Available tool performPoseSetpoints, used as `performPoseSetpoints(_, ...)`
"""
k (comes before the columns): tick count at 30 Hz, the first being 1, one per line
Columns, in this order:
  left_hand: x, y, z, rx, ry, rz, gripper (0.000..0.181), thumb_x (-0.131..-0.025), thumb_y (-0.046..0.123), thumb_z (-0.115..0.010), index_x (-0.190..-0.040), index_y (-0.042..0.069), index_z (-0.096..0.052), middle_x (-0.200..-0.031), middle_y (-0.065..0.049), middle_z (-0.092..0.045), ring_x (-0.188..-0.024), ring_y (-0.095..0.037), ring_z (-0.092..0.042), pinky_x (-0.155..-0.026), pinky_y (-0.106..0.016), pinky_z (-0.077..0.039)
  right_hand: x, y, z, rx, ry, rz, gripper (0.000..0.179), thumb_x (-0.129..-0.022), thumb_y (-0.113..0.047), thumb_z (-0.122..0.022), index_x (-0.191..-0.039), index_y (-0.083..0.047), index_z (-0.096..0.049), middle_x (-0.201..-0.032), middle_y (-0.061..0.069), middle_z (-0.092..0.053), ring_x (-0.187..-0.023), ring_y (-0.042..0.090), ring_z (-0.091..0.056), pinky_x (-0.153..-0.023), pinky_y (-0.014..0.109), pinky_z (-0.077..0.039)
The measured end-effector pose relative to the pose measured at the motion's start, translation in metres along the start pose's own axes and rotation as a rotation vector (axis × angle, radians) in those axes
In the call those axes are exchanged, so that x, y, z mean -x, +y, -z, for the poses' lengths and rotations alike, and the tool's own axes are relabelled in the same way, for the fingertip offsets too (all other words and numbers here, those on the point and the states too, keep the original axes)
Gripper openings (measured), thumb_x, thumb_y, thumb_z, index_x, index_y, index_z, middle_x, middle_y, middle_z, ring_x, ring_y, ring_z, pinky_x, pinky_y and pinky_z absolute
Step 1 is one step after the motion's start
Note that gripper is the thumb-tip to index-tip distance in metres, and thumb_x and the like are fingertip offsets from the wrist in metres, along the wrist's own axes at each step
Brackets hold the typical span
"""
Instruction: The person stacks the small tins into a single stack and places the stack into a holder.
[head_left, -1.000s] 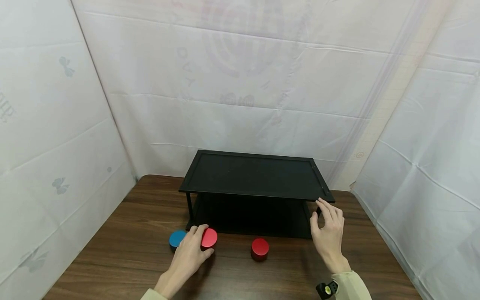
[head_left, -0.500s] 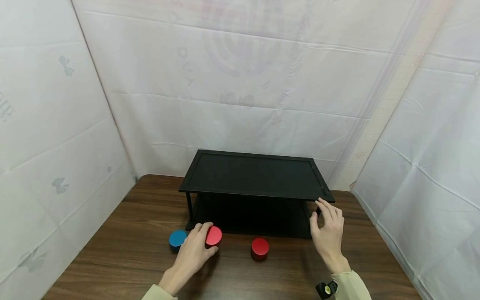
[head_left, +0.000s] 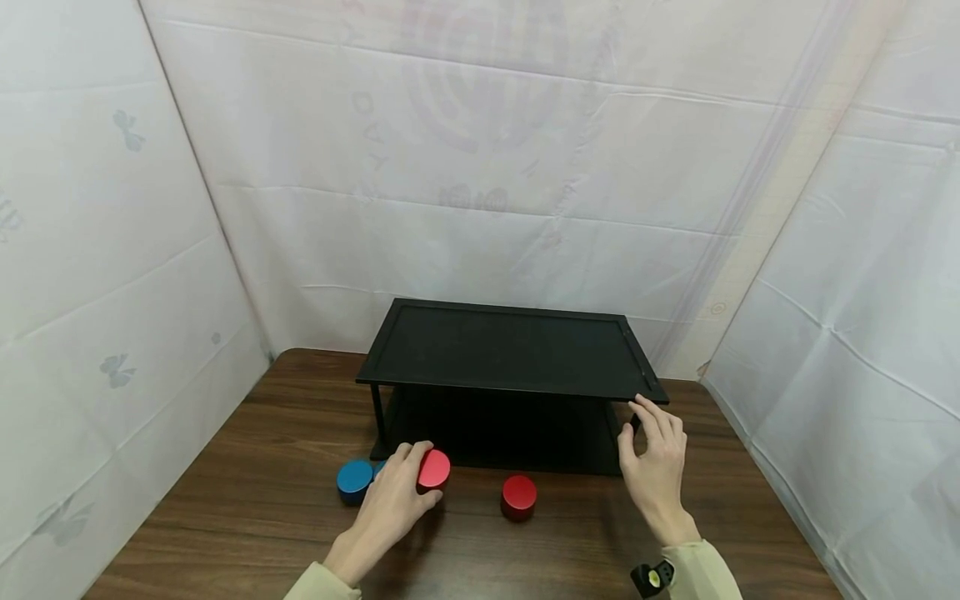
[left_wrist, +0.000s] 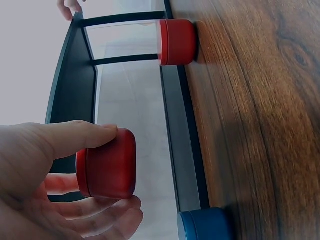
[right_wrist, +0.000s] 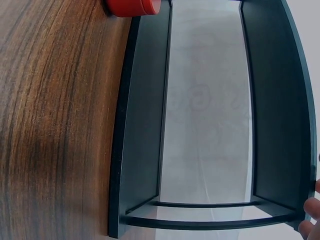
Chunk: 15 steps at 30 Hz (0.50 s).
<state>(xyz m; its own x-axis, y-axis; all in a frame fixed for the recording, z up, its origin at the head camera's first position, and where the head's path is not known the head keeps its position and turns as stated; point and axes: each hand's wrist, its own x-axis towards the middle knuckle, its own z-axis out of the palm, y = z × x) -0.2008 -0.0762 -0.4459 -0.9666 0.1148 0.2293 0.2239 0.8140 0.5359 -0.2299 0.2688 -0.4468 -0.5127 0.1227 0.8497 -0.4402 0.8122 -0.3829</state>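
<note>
My left hand [head_left: 396, 493] grips a round red tin [head_left: 434, 470] between thumb and fingers. In the left wrist view, the gripped red tin [left_wrist: 111, 165] is held up off the table, its side facing the camera. One blue tin [head_left: 354, 481] stands just left of this hand, and a second blue tin [head_left: 378, 469] is mostly hidden behind it. Another red tin [head_left: 518, 497] stands on the table between my hands. My right hand [head_left: 657, 467] has its fingertips at the front right corner of a black two-tier shelf [head_left: 510, 350], thumb apart from the fingers.
The shelf's lower board [head_left: 495, 433] lies low over the brown wooden table [head_left: 262, 492], with thin posts at its ends. White sheeting [head_left: 480, 167] hangs behind and on both sides. A black device [head_left: 651, 578] is strapped at the right wrist.
My left hand has moved slightly right with the red tin, uncovering part of the second blue tin. The right hand stays at the shelf corner.
</note>
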Motion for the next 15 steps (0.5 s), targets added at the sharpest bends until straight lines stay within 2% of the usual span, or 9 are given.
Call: performPoseSetpoints(15,-0.0012,0.0041,-0.0020,0.007,-0.010,-0.026,0.063,-0.070,0.015,-0.086,-0.125,0.006,-0.056,-0.110,-0.014,-0.060,-0.090,-0.024,-0.063,-0.069,-0.041,-0.057,-0.0002,-0.0014,0.0007,-0.002,-0.005,-0.003,0.029,-0.083,0.004,-0.059,-0.111,0.005,-0.065,-0.125,0.021,-0.061,-0.103,0.037,-0.048,-0.084,0.043,-0.031)
